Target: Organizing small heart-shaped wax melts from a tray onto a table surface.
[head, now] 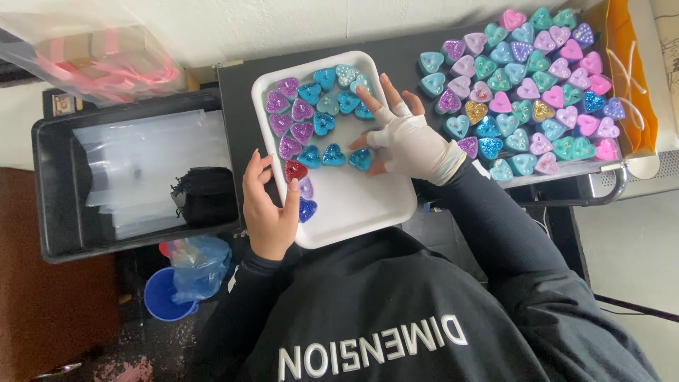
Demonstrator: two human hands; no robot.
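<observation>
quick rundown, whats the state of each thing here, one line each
white tray: flat on the black surface, partly filled with glitter hearts
blue hearts: lying flat in the tray
purple hearts: lined up along the tray's left side
left hand: bare, resting on the tray's edge
right hand: in a white fingerless glove, fingers spread on the hearts
heart pile: packed close together beside the tray
black bin: open, clear bags inside
</observation>
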